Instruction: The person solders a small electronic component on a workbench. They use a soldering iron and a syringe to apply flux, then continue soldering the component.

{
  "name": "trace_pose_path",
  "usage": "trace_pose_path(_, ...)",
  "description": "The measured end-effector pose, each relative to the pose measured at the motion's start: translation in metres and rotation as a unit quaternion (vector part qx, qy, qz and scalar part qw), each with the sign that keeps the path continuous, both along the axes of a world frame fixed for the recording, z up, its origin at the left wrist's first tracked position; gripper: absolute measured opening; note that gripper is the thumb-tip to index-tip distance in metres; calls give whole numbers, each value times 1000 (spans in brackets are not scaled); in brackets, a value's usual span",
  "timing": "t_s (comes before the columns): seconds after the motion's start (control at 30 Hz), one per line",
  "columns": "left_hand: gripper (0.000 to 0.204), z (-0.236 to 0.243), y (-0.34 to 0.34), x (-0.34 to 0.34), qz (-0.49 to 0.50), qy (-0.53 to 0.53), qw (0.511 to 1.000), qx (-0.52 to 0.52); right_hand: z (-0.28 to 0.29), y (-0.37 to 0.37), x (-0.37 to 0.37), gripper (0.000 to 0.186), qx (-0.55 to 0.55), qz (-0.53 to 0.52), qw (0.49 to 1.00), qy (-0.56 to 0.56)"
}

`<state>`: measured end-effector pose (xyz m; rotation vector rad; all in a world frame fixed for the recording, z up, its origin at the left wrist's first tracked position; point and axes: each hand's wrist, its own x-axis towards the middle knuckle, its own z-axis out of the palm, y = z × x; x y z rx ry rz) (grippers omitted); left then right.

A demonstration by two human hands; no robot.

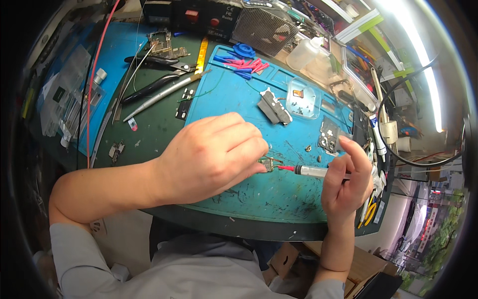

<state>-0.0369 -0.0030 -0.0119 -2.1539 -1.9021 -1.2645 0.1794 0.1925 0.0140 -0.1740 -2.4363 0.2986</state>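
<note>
Left hand (216, 149): fingers pinching a small circuit board (269, 163) at its left end, above the blue mat (259, 199). Right hand (349, 184): fingers gripping a syringe (311, 171), its red tip pointing just beside the board's right edge. Grey module (273, 108): lying beyond, left of the clear box (313, 93). Box: holding small dark pieces and one orange piece.
</note>
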Motion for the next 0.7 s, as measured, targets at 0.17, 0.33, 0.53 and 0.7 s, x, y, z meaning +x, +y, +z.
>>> trace_pose_path(0.17, 30, 0, 2, -4, 5, -5, 1000, 3, -4, 6, -2, 29, -20, 5, 1000, 17)
trace_pose_path(0.33, 28, -2, 0, -7, 14, -11, 1000, 1, -7, 8, -4, 27, -2, 13, 1000, 23)
trace_pose_path(0.53, 28, -3, 1, -7, 16, -10, 1000, 3, -6, 8, -4, 27, 4, -4, 1000, 22)
trace_pose_path(0.7, 27, -4, 1, -8, 20, -7, 1000, 8, -9, 9, -5, 28, 26, 11, 999, 33)
